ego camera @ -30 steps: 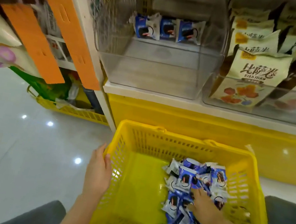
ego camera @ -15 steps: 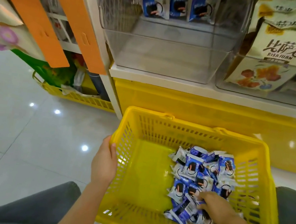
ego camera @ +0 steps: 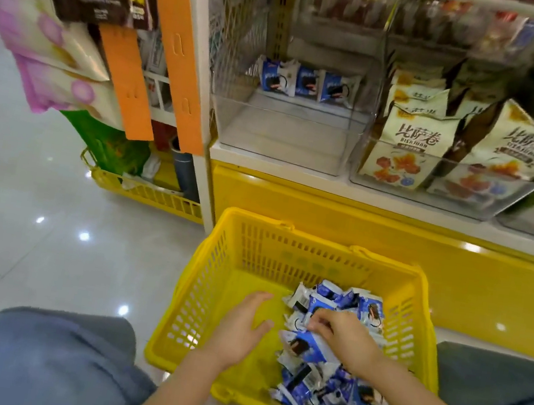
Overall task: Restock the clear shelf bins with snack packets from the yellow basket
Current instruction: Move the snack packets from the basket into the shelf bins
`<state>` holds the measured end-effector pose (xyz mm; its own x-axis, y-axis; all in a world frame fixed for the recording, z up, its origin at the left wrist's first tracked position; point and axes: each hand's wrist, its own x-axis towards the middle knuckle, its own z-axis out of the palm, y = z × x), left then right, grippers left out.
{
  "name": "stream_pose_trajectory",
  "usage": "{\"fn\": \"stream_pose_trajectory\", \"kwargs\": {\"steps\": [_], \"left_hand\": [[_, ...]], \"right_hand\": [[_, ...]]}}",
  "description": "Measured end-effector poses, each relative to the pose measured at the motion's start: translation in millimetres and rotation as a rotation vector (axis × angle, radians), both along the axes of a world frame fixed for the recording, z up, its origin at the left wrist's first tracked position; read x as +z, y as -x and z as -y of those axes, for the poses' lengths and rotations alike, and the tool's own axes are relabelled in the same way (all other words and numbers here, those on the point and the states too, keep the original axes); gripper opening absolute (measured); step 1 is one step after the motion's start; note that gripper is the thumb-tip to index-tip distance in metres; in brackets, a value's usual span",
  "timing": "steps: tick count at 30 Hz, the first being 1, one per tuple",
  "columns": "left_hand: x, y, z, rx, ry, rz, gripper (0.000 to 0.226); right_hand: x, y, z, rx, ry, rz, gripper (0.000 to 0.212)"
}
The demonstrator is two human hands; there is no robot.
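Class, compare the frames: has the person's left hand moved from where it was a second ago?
Yes. The left hand has come off the left rim of the yellow basket and moved rightward, inside the basket, towards the snack packets.

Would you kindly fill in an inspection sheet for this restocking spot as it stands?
Surface: glossy tiled floor, light spots on it.
Job's things: yellow basket holds a pile of blue packets on its right side; clear bin holds three more at its back.
Clutter: second basket holding a green bag, at left.
Hands: left hand open inside the basket, holding nothing; right hand pinches packets on the pile.
Cables: nothing seen.
Surroundings: cream snack bags right of the bin; orange strips hanging at left.
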<state>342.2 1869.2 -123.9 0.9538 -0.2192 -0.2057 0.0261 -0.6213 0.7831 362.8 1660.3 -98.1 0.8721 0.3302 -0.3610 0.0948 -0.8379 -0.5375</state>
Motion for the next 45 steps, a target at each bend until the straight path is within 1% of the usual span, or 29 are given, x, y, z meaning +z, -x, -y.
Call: {"fn": "stream_pose_trajectory", "kwargs": {"steps": [2, 3, 7, 11, 13, 15, 17, 18, 20, 24, 26, 27, 31, 34, 37, 39, 41, 43, 45], "left_hand": [[3.0, 8.9, 19.5, -0.103, 0.158, -0.166, 0.051], [4.0, 10.6, 26.4, -0.125, 0.203, -0.206, 0.050], [18.4, 11.4, 37.8, -0.146, 0.263, -0.222, 0.034], [35.5, 11.2, 34.5, -0.162, 0.307, -0.287, 0.027], [38.2, 10.1, 34.2, -0.169, 0.293, -0.292, 0.021], [40.8, 7.8, 36.7, -0.137, 0.259, -0.254, 0.020], [44.0, 4.7, 41.2, -0.058, 0.287, -0.208, 0.023], [44.8, 2.8, 42.9, -0.008, 0.326, -0.189, 0.024], [43.7, -1.6, 43.1, 0.079, 0.391, -0.164, 0.026], [31.9, -5.2, 38.6, 0.168, 0.401, -0.157, 0.026], [23.3, -4.6, 39.0, 0.206, 0.398, -0.174, 0.025], [19.2, -4.6, 40.3, 0.219, 0.393, -0.184, 0.023], [8.0, -6.0, 47.8, 0.229, 0.374, -0.227, 0.023], [6.2, -9.2, 55.3, 0.220, 0.392, -0.261, 0.025], [6.4, -14.2, 63.9, 0.230, 0.387, -0.276, 0.027], [4.4, -17.1, 68.8, 0.273, 0.351, -0.266, 0.027], [3.5, -19.6, 73.4, 0.331, 0.305, -0.255, 0.026], [2.4, -21.9, 77.6, 0.398, 0.289, -0.260, 0.027], [4.0, -24.4, 82.6, 0.456, 0.314, -0.284, 0.029]], "right_hand": [[14.7, 2.9, -4.2, 0.056, -0.007, 0.042, 0.020], [20.8, 4.1, -5.3, 0.081, -0.015, 0.062, 0.020], [40.9, 4.9, -2.2, 0.135, -0.076, 0.104, 0.019], [50.0, 0.3, 1.9, 0.111, -0.160, 0.125, 0.017], [48.8, 0.9, -1.3, 0.111, -0.192, 0.123, 0.017], [43.6, 3.2, -2.6, 0.044, -0.268, 0.142, 0.021], [35.5, 3.2, 4.1, -0.095, -0.320, 0.165, 0.025], [29.1, 2.6, 10.0, -0.153, -0.297, 0.162, 0.027], [11.0, 3.2, 25.3, -0.210, -0.170, 0.102, 0.031], [-39.4, 20.4, 63.6, -0.232, 0.149, -0.155, 0.028], [-58.4, 31.2, 73.7, -0.184, 0.347, -0.279, 0.032], [-65.3, 34.9, 74.8, -0.141, 0.437, -0.304, 0.034], [-84.0, 41.7, 68.7, 0.068, 0.688, -0.264, 0.040], [-86.4, 41.3, 71.7, 0.147, 0.766, -0.274, 0.043], [-83.4, 37.7, 72.1, 0.110, 0.730, -0.305, 0.041], [-77.9, 34.6, 68.8, 0.015, 0.674, -0.294, 0.034], [-68.7, 28.5, 65.5, -0.085, 0.601, -0.258, 0.038], [-56.4, 20.0, 62.8, -0.185, 0.484, -0.204, 0.044], [-41.4, 8.7, 60.3, -0.309, 0.315, -0.157, 0.048]]}}
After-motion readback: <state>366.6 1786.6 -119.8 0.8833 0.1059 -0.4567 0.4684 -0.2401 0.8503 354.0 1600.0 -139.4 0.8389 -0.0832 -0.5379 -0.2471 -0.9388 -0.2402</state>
